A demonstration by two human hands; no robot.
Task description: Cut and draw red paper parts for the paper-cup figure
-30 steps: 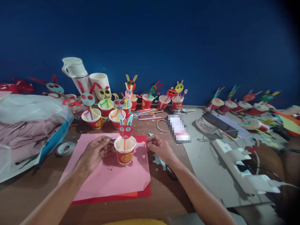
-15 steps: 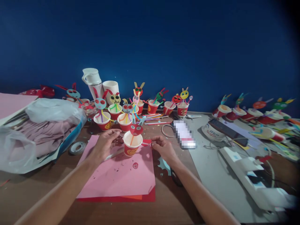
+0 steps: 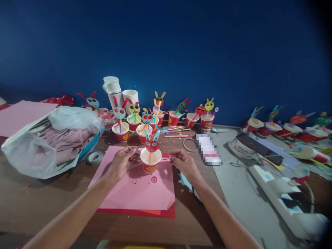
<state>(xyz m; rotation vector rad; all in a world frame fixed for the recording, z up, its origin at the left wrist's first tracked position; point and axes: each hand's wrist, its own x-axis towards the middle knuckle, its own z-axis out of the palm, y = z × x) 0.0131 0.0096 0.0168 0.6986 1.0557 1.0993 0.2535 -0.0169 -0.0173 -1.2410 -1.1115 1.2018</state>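
A red-and-white paper cup point(image 3: 150, 162) stands upright on a pink sheet of paper point(image 3: 135, 197), between my two hands. A red paper face point(image 3: 151, 145) with pale blue ears rises from the cup on an orange stem. My left hand point(image 3: 124, 160) is beside the cup's left side, thumb and fingers pinched close together; what they hold is too small to make out. At the cup's right, my right hand point(image 3: 185, 164) pinches something small and pale near a red strip point(image 3: 166, 155). A small round heart piece point(image 3: 154, 179) lies on the pink sheet.
Several cups with paper animal faces stand behind, including a blue-faced one point(image 3: 120, 131). At left are an open box point(image 3: 95, 141) with cloth and plastic, and a tape roll point(image 3: 94, 158). A phone point(image 3: 209, 148), cables and a power strip point(image 3: 275, 193) lie at right.
The view has shifted, so everything appears slightly farther right. Both hands stay pinched on either side of the cup, with only small finger movements.
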